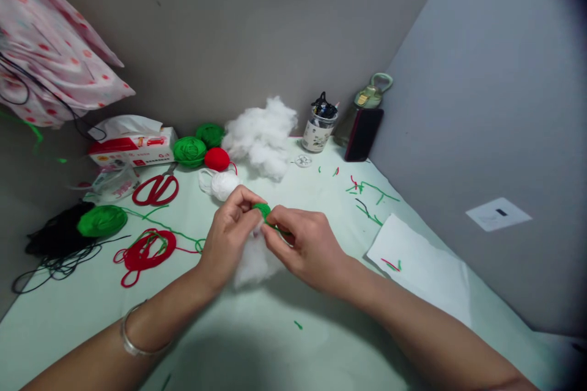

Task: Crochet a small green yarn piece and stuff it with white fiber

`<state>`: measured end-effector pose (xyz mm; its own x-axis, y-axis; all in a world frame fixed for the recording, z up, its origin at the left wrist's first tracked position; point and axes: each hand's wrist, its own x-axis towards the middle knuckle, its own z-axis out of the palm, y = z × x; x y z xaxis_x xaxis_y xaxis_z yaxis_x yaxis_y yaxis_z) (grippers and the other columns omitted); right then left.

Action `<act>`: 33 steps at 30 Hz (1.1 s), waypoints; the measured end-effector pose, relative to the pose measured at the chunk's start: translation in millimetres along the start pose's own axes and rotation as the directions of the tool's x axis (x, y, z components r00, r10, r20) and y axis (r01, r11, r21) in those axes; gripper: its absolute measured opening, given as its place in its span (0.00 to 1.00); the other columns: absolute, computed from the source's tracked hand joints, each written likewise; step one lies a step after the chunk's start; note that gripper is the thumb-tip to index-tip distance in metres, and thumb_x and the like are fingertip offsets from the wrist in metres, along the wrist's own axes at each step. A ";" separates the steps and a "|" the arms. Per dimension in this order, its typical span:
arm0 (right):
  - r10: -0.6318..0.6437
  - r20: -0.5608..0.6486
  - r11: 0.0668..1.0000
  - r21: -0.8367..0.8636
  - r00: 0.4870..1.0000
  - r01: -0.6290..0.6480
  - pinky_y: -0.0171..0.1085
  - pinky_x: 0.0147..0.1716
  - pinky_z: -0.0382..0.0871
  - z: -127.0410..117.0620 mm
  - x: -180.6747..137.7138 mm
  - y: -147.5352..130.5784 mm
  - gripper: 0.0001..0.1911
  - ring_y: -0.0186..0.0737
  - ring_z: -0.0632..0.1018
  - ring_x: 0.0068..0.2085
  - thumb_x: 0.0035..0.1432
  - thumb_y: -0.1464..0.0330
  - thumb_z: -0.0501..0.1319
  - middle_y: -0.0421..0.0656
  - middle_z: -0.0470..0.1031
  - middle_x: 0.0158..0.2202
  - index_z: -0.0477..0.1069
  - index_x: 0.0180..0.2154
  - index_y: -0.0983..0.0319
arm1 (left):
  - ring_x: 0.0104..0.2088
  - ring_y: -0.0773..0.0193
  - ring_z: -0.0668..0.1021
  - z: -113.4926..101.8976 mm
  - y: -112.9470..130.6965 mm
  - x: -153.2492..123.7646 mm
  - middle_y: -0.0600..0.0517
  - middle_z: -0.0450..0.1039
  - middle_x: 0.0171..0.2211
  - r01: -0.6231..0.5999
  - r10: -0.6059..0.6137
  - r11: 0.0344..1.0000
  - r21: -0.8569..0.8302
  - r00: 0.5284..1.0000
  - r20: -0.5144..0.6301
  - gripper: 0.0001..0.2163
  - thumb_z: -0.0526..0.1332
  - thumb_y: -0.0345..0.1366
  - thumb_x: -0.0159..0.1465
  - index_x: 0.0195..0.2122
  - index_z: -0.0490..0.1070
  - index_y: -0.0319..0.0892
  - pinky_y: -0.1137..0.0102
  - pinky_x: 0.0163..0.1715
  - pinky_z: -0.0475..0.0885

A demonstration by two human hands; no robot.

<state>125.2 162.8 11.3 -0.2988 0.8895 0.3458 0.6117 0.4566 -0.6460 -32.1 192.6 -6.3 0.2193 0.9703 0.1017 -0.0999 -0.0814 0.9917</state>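
Between my two hands is a small green knitted or crocheted piece (263, 209), partly covered by fingers. My left hand (232, 232) has its thumb and fingers closed on the piece's left side. With its fingers pinched at the piece's right side, my right hand (307, 244) touches it too; a dark green bit shows under those fingers, too hidden to name. A tuft of white stuffing fibre (254, 263) hangs or lies just below the hands. Behind the left hand rests a ball of white yarn (224, 184).
A large heap of stuffing (263, 134) stands at the back beside a red yarn ball (217, 159) and green yarn balls (189, 151). Red-handled scissors (156, 189) lie left. A pen cup (320, 128), phone (364, 134) and bottle (369, 95) stand back right. Yarn scraps surround a white paper (426, 275).
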 end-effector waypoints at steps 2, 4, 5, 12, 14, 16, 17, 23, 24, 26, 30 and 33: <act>0.097 -0.019 0.990 0.102 0.995 -0.095 0.34 0.26 0.49 -2.7 3.6 2.1 0.15 0.29 0.57 0.24 0.63 0.68 0.58 0.32 0.55 0.21 0.59 0.25 0.60 | 0.31 0.68 0.71 -0.6 -0.2 -1.1 0.57 0.71 0.31 0.007 -0.007 1.000 -0.023 1.000 0.019 0.01 0.60 0.32 0.66 0.37 0.71 0.45 0.71 0.32 0.66; 0.200 -0.020 0.957 0.219 0.980 -0.191 0.33 0.25 0.49 -6.7 7.1 4.7 0.17 0.29 0.56 0.24 0.62 0.66 0.60 0.32 0.54 0.20 0.58 0.23 0.60 | 0.34 0.68 0.73 -0.5 1.0 -1.7 0.56 0.73 0.35 -0.018 0.020 0.999 -0.037 0.999 0.046 0.02 0.63 0.36 0.67 0.40 0.71 0.46 0.71 0.34 0.67; 0.240 -0.018 0.934 0.275 0.971 -0.226 0.33 0.24 0.48 -9.0 8.7 5.9 0.18 0.29 0.56 0.24 0.62 0.65 0.61 0.32 0.54 0.20 0.59 0.22 0.60 | 0.36 0.67 0.74 -0.3 1.8 -1.6 0.56 0.74 0.36 -0.034 0.037 0.998 -0.043 0.997 0.061 0.05 0.64 0.38 0.67 0.42 0.71 0.46 0.71 0.35 0.68; 0.235 0.099 0.874 0.413 0.967 -0.255 0.33 0.25 0.53 -26.0 13.4 4.9 0.18 0.30 0.60 0.26 0.66 0.61 0.58 0.33 0.58 0.22 0.63 0.25 0.61 | 0.28 0.70 0.73 -0.8 5.2 4.2 0.58 0.73 0.31 -0.066 0.067 0.998 -0.010 0.993 0.102 0.08 0.67 0.38 0.65 0.40 0.70 0.45 0.73 0.27 0.65; 0.192 0.132 0.908 0.351 0.972 -0.227 0.33 0.26 0.53 -26.0 11.0 1.7 0.17 0.30 0.60 0.26 0.67 0.63 0.56 0.33 0.57 0.22 0.62 0.26 0.60 | 0.26 0.70 0.71 -2.5 6.0 4.8 0.58 0.71 0.29 -0.076 0.073 0.996 0.039 0.994 0.083 0.06 0.65 0.37 0.65 0.38 0.69 0.45 0.73 0.26 0.64; 0.136 0.145 0.952 0.256 0.980 -0.170 0.33 0.27 0.52 -21.8 6.7 -1.5 0.13 0.29 0.59 0.25 0.67 0.67 0.55 0.32 0.57 0.22 0.61 0.28 0.60 | 0.27 0.69 0.71 -3.8 7.0 4.8 0.58 0.70 0.28 -0.097 0.092 0.988 0.118 0.995 0.049 0.05 0.64 0.35 0.64 0.35 0.68 0.44 0.72 0.27 0.65; 0.103 0.143 0.970 0.205 0.984 -0.131 0.33 0.27 0.51 -18.6 4.4 -2.7 0.12 0.29 0.58 0.24 0.66 0.68 0.55 0.32 0.57 0.22 0.61 0.28 0.60 | 0.28 0.69 0.71 -4.1 7.5 4.7 0.58 0.69 0.27 -0.111 0.107 0.981 0.157 0.994 0.031 0.04 0.64 0.33 0.63 0.33 0.68 0.44 0.72 0.28 0.65; 0.024 0.023 0.999 0.034 0.999 -0.025 0.34 0.27 0.49 -7.2 1.2 -3.4 0.12 0.28 0.57 0.24 0.63 0.70 0.57 0.32 0.56 0.22 0.58 0.28 0.59 | 0.28 0.68 0.70 -3.4 9.3 4.1 0.58 0.69 0.28 -0.013 0.009 0.996 0.093 0.999 0.043 0.03 0.61 0.32 0.63 0.33 0.67 0.44 0.72 0.28 0.64; 0.050 -0.002 0.998 0.034 0.999 -0.050 0.34 0.27 0.49 -8.0 2.8 -2.8 0.13 0.29 0.56 0.24 0.63 0.70 0.57 0.32 0.55 0.22 0.57 0.27 0.59 | 0.28 0.68 0.70 -3.0 9.3 3.6 0.58 0.69 0.28 0.015 -0.018 0.998 0.054 0.999 0.051 0.03 0.62 0.33 0.64 0.34 0.68 0.44 0.72 0.28 0.65; 0.124 -0.030 0.989 0.080 0.992 -0.121 0.34 0.26 0.48 -10.6 6.3 -1.0 0.14 0.29 0.55 0.24 0.62 0.69 0.58 0.32 0.53 0.21 0.57 0.25 0.60 | 0.29 0.68 0.71 -2.2 9.0 1.9 0.57 0.71 0.30 0.031 -0.031 1.000 0.000 0.998 0.057 0.04 0.63 0.36 0.65 0.36 0.68 0.45 0.72 0.29 0.65; 0.254 -0.015 0.934 0.262 0.967 -0.241 0.33 0.25 0.49 -16.6 10.9 3.9 0.16 0.29 0.57 0.25 0.61 0.66 0.60 0.33 0.55 0.21 0.60 0.23 0.60 | 0.32 0.67 0.73 -0.1 7.4 -0.6 0.56 0.73 0.33 -0.007 0.015 0.997 -0.077 0.995 0.095 0.08 0.68 0.39 0.65 0.40 0.69 0.46 0.72 0.31 0.68; 0.276 0.016 0.898 0.352 0.961 -0.263 0.33 0.24 0.51 -21.8 12.1 6.1 0.16 0.29 0.59 0.25 0.62 0.64 0.60 0.33 0.57 0.21 0.62 0.24 0.60 | 0.33 0.66 0.75 0.7 5.8 0.6 0.56 0.74 0.34 -0.001 0.016 0.992 -0.125 0.993 0.119 0.09 0.69 0.39 0.64 0.41 0.70 0.47 0.72 0.31 0.69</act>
<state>141.3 175.9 26.4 -0.1300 0.9810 0.1438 0.3705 0.1826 -0.9107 -31.9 192.6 -0.4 0.3318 0.9349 0.1261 -0.2211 -0.0529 0.9738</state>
